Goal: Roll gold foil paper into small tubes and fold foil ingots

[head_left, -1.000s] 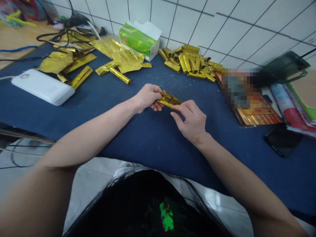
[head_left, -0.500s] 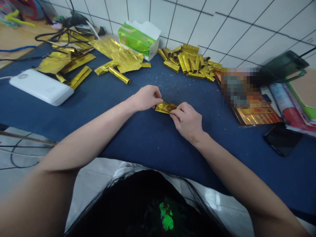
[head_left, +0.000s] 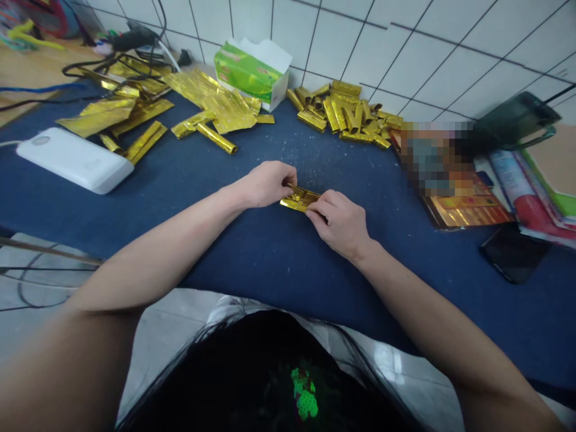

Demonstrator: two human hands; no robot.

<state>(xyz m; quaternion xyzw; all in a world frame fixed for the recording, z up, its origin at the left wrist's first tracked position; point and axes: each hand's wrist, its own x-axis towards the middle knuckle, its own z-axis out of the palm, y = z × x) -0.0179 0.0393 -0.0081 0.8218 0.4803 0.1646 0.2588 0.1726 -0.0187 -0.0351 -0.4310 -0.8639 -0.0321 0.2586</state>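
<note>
A small folded piece of gold foil paper [head_left: 297, 199] lies low over the blue table cloth [head_left: 252, 240], pinched from both ends. My left hand [head_left: 267, 183] grips its left end with curled fingers. My right hand [head_left: 338, 221] pinches its right end with thumb and fingertips. A heap of finished folded gold pieces [head_left: 346, 114] sits at the back by the tiled wall. Loose gold foil sheets and rolled strips [head_left: 211, 105] lie at the back left.
A white power bank [head_left: 74, 160] lies at the left. A green tissue box [head_left: 249, 69] stands against the wall. Cables [head_left: 112, 54] run at the far left. A stack of gold sheets [head_left: 468, 210], booklets [head_left: 535, 192] and a dark phone [head_left: 515, 252] crowd the right.
Both hands have lowered the gold piece toward the cloth and closed in on it; my right hand now pinches it where it only touched it before.
</note>
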